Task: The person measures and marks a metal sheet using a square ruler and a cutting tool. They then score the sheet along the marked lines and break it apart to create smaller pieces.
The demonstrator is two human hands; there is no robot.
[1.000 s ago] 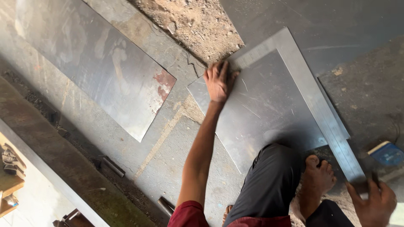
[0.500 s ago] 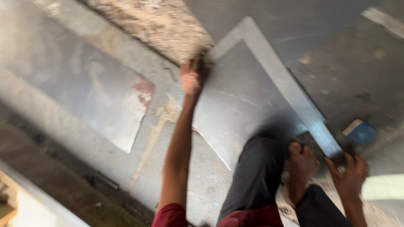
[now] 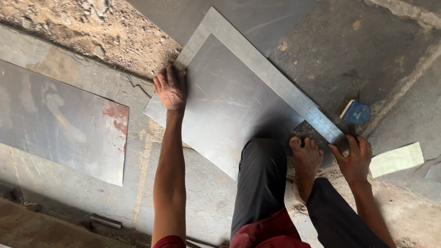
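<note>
- My left hand [image 3: 171, 87] has slid onto the steel square's [image 3: 275, 85] short arm, palm flat, fingers spread.
- My right hand [image 3: 354, 158] now pinches its long arm's end.
- The square lies aligned on the sheet metal [image 3: 229, 110].

The only thing of this kind on the floor [image 3: 69, 197] is a pale yellow-green paper slip [image 3: 396, 159], a flat, roughly rectangular piece lying tilted near the right edge of the view, on the bare concrete well apart from the sheet metal. Whether anything is printed on it cannot be told. Further up from it lies a small blue rounded case [image 3: 355, 111] with a pale end face, also on the concrete; if it carries a label, that is too small to make out. No packages, signs or screens show.
</note>
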